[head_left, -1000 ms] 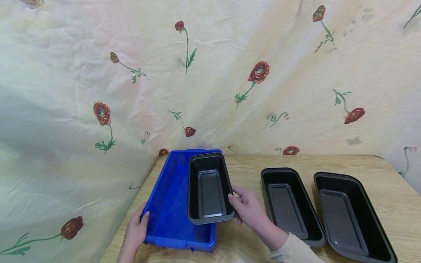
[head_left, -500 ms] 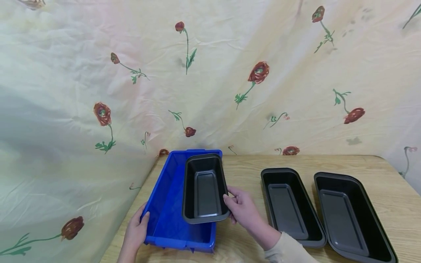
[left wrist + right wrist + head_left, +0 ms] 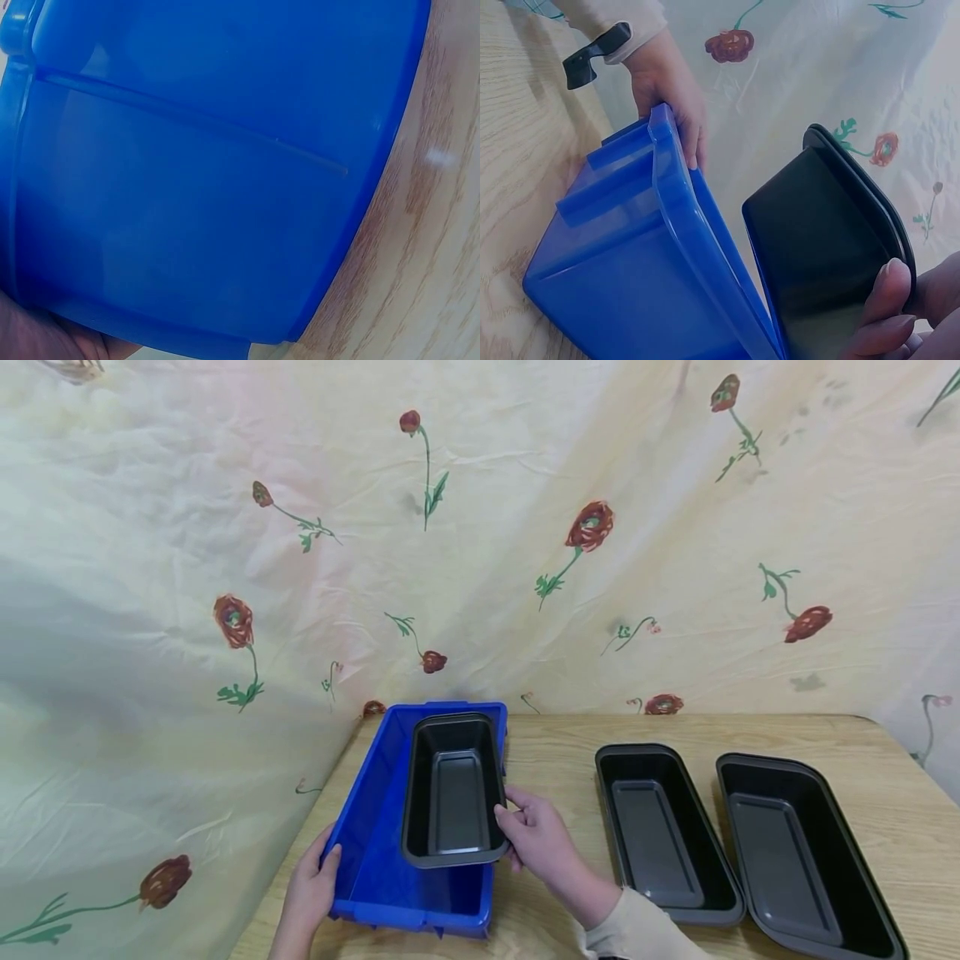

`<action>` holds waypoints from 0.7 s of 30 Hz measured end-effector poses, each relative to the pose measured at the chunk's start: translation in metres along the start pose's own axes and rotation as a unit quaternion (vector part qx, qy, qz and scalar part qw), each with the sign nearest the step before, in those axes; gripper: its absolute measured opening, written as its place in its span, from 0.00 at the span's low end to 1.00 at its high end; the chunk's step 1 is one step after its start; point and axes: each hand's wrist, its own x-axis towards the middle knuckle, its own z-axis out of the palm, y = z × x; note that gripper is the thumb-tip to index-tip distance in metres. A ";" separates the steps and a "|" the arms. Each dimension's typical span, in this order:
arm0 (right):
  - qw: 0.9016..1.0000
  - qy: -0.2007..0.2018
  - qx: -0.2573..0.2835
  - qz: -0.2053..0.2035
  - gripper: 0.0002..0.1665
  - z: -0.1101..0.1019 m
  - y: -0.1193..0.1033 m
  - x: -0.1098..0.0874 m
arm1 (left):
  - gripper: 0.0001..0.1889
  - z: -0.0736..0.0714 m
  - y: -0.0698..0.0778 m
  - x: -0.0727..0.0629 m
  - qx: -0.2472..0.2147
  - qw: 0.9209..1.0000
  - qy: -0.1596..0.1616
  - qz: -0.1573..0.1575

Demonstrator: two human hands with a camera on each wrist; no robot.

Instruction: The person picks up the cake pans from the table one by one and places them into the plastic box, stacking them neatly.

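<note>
My right hand (image 3: 542,837) pinches the near right corner of a black loaf pan (image 3: 456,802), thumb over the rim and fingers beneath. The pan hangs over a blue plastic bin (image 3: 375,843), overlapping its right side. In the right wrist view, the pan's outer side (image 3: 817,240) is tilted beside the bin's rim, with my fingertips (image 3: 892,285) under the pan's lip. My left hand (image 3: 309,887) grips the bin's left wall near the front corner, thumb over the rim. The left wrist view is mostly filled by the bin's outer wall (image 3: 187,202).
Two more black loaf pans, the nearer one (image 3: 660,835) and the far right one (image 3: 802,852), stand side by side on the wooden table (image 3: 555,743). A flower-printed cloth (image 3: 487,568) hangs behind the table and along its left side.
My right hand has moved left with the loaf pan, bringing it farther over the blue bin. The left hand, the bin and the other two pans have stayed put.
</note>
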 end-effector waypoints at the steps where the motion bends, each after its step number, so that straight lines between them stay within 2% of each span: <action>1: 1.000 0.000 -0.001 -0.001 0.31 0.001 0.000 0.001 | 0.25 0.000 0.000 0.000 0.000 1.000 -0.001 0.000; 15: 1.000 -0.002 -0.001 -0.003 0.33 0.015 0.008 0.003 | 0.25 -0.001 -0.002 0.001 -0.006 1.000 -0.004 0.001; 21: 1.000 -0.015 -0.007 0.007 0.32 0.018 0.012 0.006 | 0.25 -0.001 -0.002 0.001 -0.013 1.000 -0.005 0.002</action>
